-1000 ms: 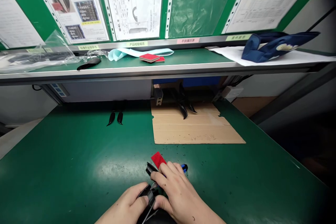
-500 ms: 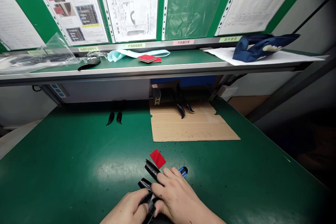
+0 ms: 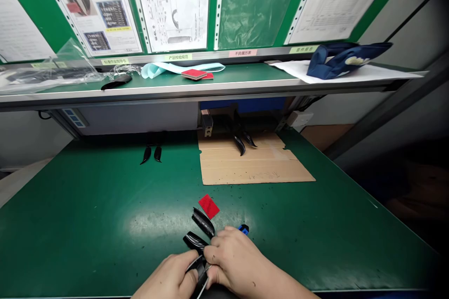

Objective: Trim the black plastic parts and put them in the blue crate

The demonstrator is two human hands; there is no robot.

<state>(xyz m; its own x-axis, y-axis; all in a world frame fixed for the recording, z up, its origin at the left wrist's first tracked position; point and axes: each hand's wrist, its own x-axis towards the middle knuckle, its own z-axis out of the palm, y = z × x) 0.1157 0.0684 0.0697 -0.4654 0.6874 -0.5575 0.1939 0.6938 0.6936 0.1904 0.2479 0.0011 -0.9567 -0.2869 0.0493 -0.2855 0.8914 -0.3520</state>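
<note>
At the near edge of the green bench my left hand (image 3: 173,278) and my right hand (image 3: 233,261) meet, both pinched on a small black curved plastic part (image 3: 199,273). Two more black curved parts lie just beyond my fingers, one (image 3: 203,222) nearer the middle and one (image 3: 194,240) closer to my hands. A red square pad (image 3: 209,206) lies flat just past them. A blue-tipped tool (image 3: 243,229) pokes out from behind my right hand; I cannot tell whether the hand holds it.
A sheet of cardboard (image 3: 252,166) lies at the back with black parts (image 3: 242,142) on it. Two small black parts (image 3: 152,153) sit at the back left. The shelf above carries red pads (image 3: 195,74), plastic bags (image 3: 52,72) and a blue pouch (image 3: 345,58).
The view has tilted and shifted a little. My hands have drawn back toward me with the part, uncovering the two black parts and the red pad on the bench.
</note>
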